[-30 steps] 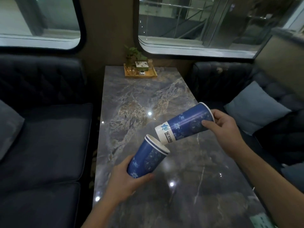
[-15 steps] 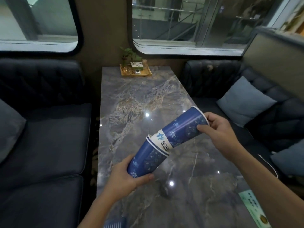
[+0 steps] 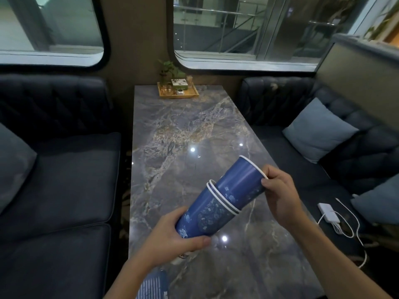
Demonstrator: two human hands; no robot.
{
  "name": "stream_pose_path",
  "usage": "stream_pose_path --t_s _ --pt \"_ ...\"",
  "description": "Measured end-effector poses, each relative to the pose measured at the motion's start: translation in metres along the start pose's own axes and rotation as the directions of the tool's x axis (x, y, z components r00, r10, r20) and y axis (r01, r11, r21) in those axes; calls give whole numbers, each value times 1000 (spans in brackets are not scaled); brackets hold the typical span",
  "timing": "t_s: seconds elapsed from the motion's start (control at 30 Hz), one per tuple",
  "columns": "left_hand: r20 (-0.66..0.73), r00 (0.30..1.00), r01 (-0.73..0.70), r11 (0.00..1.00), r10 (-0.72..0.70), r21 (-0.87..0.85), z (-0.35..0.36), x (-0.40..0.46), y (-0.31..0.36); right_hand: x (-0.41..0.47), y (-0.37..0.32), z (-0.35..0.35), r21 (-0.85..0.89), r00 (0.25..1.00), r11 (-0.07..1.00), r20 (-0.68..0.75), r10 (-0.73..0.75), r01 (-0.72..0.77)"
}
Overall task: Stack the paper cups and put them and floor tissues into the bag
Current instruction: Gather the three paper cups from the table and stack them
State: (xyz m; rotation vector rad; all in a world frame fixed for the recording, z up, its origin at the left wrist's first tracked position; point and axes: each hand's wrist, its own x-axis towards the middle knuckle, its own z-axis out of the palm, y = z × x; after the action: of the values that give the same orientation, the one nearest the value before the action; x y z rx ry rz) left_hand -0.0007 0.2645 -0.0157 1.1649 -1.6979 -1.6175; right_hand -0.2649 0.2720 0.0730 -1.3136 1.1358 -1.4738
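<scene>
Dim interior, ceiling-light glare spots on the glossy table (image 3: pixel 194 130), wide-angle bending at edges.

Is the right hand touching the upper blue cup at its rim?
Touching. The head view shows the right hand with its fingertips closed on the white rim of the upper blue cup, no gap between them.

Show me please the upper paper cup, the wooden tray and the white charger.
upper paper cup (image 3: pixel 241 182): head view, blue side wall.
wooden tray (image 3: pixel 195 91): head view, right rim.
white charger (image 3: pixel 326 209): head view, top face.
</scene>
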Motion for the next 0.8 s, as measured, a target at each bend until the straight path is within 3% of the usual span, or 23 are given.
stream_pose_path --t_s 0.37,0.53,0.63,0.8 --pt "37 999 13 999 -12 -40 10 -5 16 -15 3 20 -53 1000 998 -8 16 -16" --pt "26 1000 18 1000 -18 2 17 -8 15 -22 5 24 -183 1000 983 -27 -7 1" --pt "39 999 25 1000 -25 -4 20 -9 15 -29 8 30 -278 996 958 40 79 -65" --pt "37 999 30 999 -31 24 21 -8 14 -37 6 35 -243 975 951 58 213 -193"
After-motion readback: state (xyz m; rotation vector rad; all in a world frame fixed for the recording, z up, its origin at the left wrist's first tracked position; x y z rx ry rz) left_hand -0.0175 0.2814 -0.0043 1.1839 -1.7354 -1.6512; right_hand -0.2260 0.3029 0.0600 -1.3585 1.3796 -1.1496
